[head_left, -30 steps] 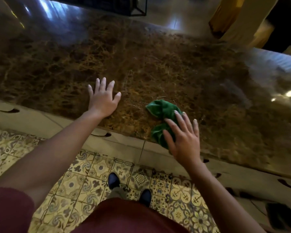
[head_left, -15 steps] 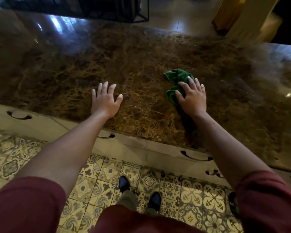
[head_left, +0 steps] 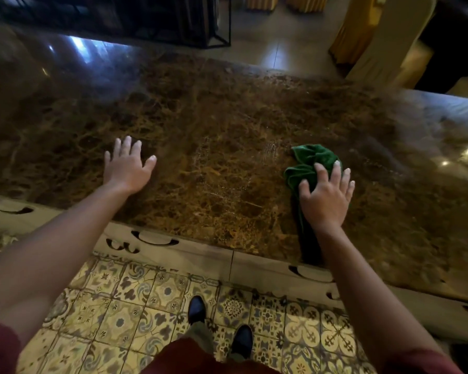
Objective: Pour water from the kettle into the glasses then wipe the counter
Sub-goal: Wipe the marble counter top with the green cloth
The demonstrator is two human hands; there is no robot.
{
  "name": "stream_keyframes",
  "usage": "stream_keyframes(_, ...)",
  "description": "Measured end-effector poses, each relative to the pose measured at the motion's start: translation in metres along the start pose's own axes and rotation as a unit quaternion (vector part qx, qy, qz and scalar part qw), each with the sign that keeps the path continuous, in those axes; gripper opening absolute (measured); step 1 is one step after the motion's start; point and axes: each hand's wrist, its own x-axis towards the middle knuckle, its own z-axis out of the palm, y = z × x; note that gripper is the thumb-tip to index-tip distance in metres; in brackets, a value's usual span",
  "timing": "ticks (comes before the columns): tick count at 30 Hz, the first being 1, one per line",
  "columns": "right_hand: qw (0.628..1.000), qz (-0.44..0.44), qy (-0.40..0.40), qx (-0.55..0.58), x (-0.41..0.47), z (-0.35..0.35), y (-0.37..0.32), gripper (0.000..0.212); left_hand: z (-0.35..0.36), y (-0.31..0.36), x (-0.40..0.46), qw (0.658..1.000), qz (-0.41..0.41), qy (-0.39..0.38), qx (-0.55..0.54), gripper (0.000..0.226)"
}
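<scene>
Counter (head_left: 227, 147) of polished brown veined marble, pale carved front edge nearest the person; no kettle and no glasses in view, so the pouring step is judged finished and wiping is in hand. Near side: patterned floor tiles (head_left: 135, 314), two dark shoes (head_left: 219, 325), dark red sleeves at both lower corners. Left hand (head_left: 126, 166) lies flat near the counter's near edge, left of centre, fingers straight and spread, holding nothing; it has kept about the same place over the last second. Right hand (head_left: 326, 197) presses down on one crumpled dark green cloth (head_left: 305, 164), fingers extended and splayed over it, not curled round it; part of the cloth lies hidden under the palm. Change: half a second ago the cloth was nearer the middle of the counter; it is now further right, well apart from the left hand. Faint streaks show on the marble between the hands, judged a wiped track. Remaining: right-hand stretch and far edge appear untreated. Count: one cloth, two hands, zero glasses, zero kettles. Beyond the far edge: a dark metal-framed stand (head_left: 200, 22) and yellow draped fabric (head_left: 354, 28).
</scene>
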Motion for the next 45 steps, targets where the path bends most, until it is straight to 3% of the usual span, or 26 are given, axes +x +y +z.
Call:
stream_keyframes(5, 0.999, 0.035, -0.01, -0.018, 0.082, 0.006, -0.04, 0.063, 0.013, 0.005, 0.006, 0.999, 0.001, 0.046, -0.016, 0.074)
stream_keyframes(11, 0.997, -0.066, -0.047, -0.021, 0.119, 0.035, -0.112, 0.061, 0.016, 0.002, 0.008, 0.998, 0.007, 0.056, -0.015, 0.075)
stream_keyframes(17, 0.969, -0.23, -0.084, -0.011, 0.044, 0.053, -0.169, 0.058, 0.016, 0.001, 0.01, 0.997, 0.002, 0.067, -0.043, 0.072)
stream_keyframes(22, 0.929, -0.353, -0.079, 0.078, -0.063, 0.041, -0.149, 0.048, 0.016, 0.001, 0.009, 0.995, -0.002, 0.078, -0.059, 0.068)
stream_keyframes(26, 0.934, -0.303, -0.064, 0.179, -0.086, 0.017, -0.111, 0.044, 0.013, 0.003, 0.004, 0.996, 0.005, 0.069, -0.059, 0.067)
stream_keyframes(30, 0.94, -0.146, 0.004, 0.308, -0.073, -0.041, -0.065, 0.045, 0.005, 0.021, 0.002, 0.993, 0.037, 0.094, -0.061, 0.059)
stream_keyframes(34, 0.953, -0.034, 0.192, 0.23, -0.046, -0.084, -0.006, 0.047, 0.003, 0.062, 0.002, 0.987, 0.089, 0.109, -0.079, 0.055)
stream_keyframes(36, 0.956, -0.008, 0.24, 0.166, -0.036, -0.089, 0.015, 0.049, 0.008, 0.081, 0.002, 0.986, 0.108, 0.101, -0.078, 0.055)
stream_keyframes(38, 0.972, -0.013, 0.224, 0.075, -0.034, -0.082, 0.026, 0.052, 0.013, 0.095, 0.001, 0.986, 0.122, 0.086, -0.074, 0.055)
stream_keyframes(41, 0.992, -0.069, 0.101, -0.02, -0.055, -0.055, 0.029, 0.054, 0.019, 0.103, 0.002, 0.988, 0.121, 0.069, -0.062, 0.056)
stream_keyframes(43, 0.991, -0.114, 0.065, 0.011, -0.07, -0.049, 0.035, 0.046, 0.021, 0.098, 0.002, 0.99, 0.112, 0.066, -0.06, 0.055)
stream_keyframes(45, 0.989, -0.088, 0.1, 0.068, -0.069, -0.06, 0.04, 0.038, 0.021, 0.089, 0.003, 0.991, 0.1, 0.067, -0.054, 0.055)
